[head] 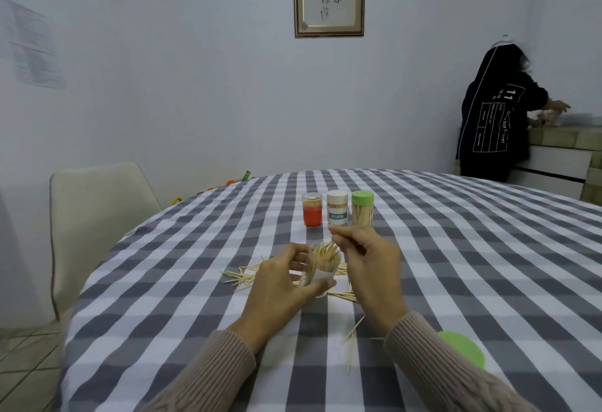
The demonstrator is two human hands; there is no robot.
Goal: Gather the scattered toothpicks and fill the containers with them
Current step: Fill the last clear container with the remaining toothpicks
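Observation:
My left hand (280,284) grips a clear open container (321,270) tilted above the checked table (456,248); toothpicks stick out of its top. My right hand (368,261) hovers beside the container's mouth, fingers curled in a pinch, with a toothpick or two seemingly between them. Scattered toothpicks (242,276) lie on the cloth under and left of the hands. A few loose toothpicks (353,335) lie nearer to me by my right wrist.
Three closed toothpick containers stand in a row behind my hands: an orange-bottomed container (312,209), a white-lidded container (337,207) and a green-lidded container (362,208). A loose green lid (462,346) lies by my right sleeve. A chair (94,216) stands left; a person (498,118) stands far right.

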